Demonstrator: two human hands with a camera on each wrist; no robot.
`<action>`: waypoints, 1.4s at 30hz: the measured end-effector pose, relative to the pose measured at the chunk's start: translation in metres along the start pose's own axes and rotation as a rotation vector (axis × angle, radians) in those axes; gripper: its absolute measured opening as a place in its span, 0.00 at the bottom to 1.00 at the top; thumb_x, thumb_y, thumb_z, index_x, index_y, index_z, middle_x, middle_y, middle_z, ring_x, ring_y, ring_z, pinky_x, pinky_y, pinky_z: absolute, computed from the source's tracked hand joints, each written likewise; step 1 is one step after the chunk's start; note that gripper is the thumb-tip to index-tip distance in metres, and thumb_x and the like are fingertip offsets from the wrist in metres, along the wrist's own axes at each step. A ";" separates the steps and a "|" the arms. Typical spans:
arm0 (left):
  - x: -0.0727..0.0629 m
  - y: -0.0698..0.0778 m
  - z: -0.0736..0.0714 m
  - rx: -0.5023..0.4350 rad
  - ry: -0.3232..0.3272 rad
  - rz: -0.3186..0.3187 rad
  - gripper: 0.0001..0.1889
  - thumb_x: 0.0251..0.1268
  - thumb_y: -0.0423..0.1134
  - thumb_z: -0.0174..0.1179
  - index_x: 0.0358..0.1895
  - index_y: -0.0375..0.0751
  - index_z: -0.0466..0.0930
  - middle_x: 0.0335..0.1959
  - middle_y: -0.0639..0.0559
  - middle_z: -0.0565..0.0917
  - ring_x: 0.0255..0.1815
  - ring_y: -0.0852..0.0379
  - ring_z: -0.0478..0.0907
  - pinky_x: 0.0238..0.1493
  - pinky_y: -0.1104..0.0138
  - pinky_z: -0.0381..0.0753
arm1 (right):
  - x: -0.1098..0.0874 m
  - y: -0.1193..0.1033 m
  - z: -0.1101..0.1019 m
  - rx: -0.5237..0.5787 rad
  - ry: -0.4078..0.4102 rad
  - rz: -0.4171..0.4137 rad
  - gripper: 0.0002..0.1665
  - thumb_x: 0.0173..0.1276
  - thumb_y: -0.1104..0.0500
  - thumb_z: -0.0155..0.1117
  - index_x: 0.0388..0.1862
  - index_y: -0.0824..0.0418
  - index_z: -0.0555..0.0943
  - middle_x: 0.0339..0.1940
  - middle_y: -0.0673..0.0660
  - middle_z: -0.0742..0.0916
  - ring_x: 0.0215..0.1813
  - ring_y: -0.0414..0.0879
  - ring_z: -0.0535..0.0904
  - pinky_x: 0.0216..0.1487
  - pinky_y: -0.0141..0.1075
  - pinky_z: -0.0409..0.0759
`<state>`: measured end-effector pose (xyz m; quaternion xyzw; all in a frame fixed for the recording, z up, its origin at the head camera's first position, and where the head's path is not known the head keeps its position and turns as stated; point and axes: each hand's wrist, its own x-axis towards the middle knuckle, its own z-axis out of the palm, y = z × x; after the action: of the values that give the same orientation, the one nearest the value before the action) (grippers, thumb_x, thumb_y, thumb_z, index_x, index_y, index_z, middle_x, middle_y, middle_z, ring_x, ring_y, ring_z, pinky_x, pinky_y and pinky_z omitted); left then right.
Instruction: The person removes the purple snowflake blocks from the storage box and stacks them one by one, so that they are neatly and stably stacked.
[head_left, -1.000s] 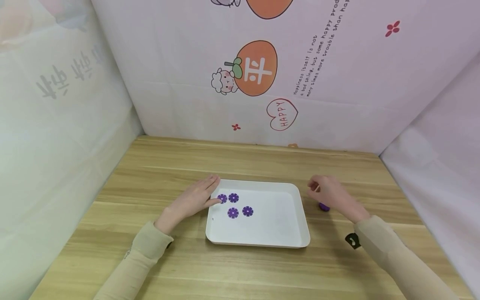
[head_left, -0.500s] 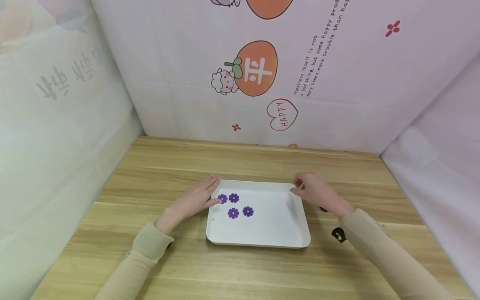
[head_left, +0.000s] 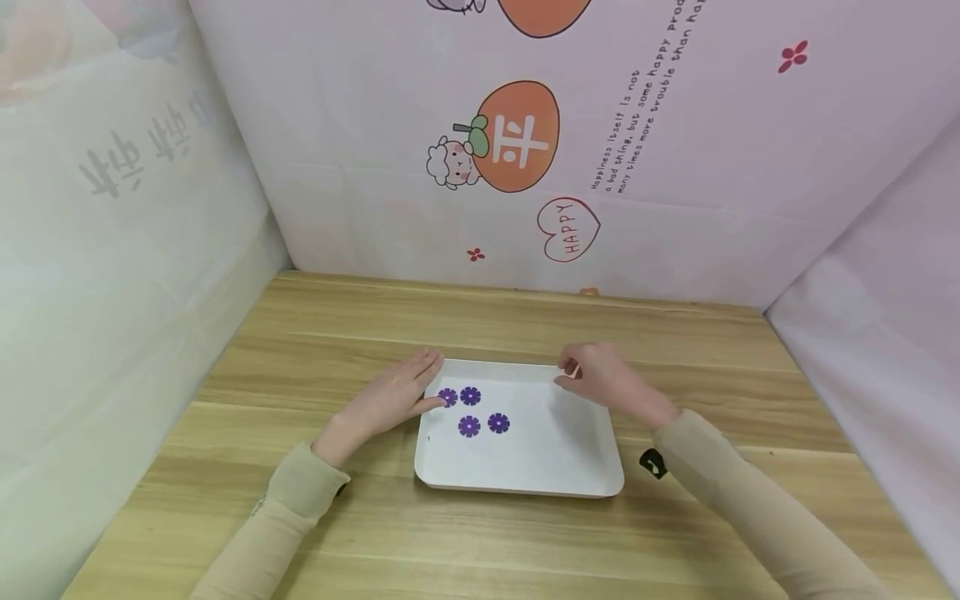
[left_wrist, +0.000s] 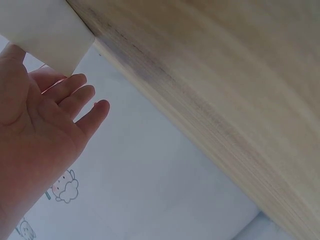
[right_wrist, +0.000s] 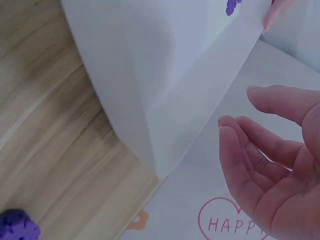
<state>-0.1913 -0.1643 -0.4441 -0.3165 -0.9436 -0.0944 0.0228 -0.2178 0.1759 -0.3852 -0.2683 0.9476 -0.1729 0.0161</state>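
A white rectangular tray (head_left: 517,467) lies on the table. Several purple snowflake discs (head_left: 498,423) are in its left half, one partly under my left thumb. At the tray's far-left corner, my left hand (head_left: 386,400) holds the rim, thumb inside over the wall and fingers along the outer edge. Over the tray's far-right part hovers my right hand (head_left: 600,379), its fingers loosely bent. Nothing shows between thumb and fingers in the right wrist view (right_wrist: 275,155). A purple ridged piece (right_wrist: 20,227) sits on the table right of the tray, hidden in the head view.
The wooden table (head_left: 375,542) extends around the tray. White printed cloth (head_left: 360,167) forms walls behind and at both sides. A small black item (head_left: 653,462) shows beside the right sleeve.
My right hand has moved left from beside the purple piece to above the tray's far-right part. My left hand stays on the rim, and the discs in the tray have kept their places.
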 end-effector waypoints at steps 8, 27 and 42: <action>0.002 -0.001 0.001 0.010 0.000 0.008 0.39 0.73 0.57 0.52 0.74 0.30 0.59 0.76 0.35 0.61 0.78 0.40 0.60 0.78 0.49 0.63 | 0.009 -0.014 0.008 0.020 -0.031 -0.037 0.10 0.61 0.62 0.72 0.38 0.68 0.84 0.32 0.57 0.89 0.32 0.41 0.83 0.35 0.31 0.86; 0.001 0.003 -0.002 0.034 -0.061 -0.046 0.37 0.76 0.56 0.49 0.76 0.32 0.56 0.78 0.37 0.58 0.80 0.40 0.56 0.78 0.46 0.62 | 0.024 -0.034 0.031 0.053 -0.110 -0.134 0.09 0.60 0.63 0.73 0.35 0.68 0.84 0.33 0.60 0.90 0.34 0.46 0.85 0.35 0.29 0.85; 0.000 0.006 -0.006 0.083 -0.087 -0.052 0.33 0.79 0.51 0.44 0.77 0.33 0.55 0.79 0.39 0.56 0.81 0.42 0.55 0.80 0.48 0.60 | 0.026 -0.047 0.047 0.028 -0.236 -0.130 0.09 0.59 0.61 0.74 0.36 0.64 0.84 0.33 0.55 0.88 0.34 0.41 0.80 0.36 0.26 0.80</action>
<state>-0.1872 -0.1606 -0.4375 -0.2945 -0.9547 -0.0421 -0.0075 -0.2103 0.1104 -0.4115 -0.3475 0.9172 -0.1537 0.1201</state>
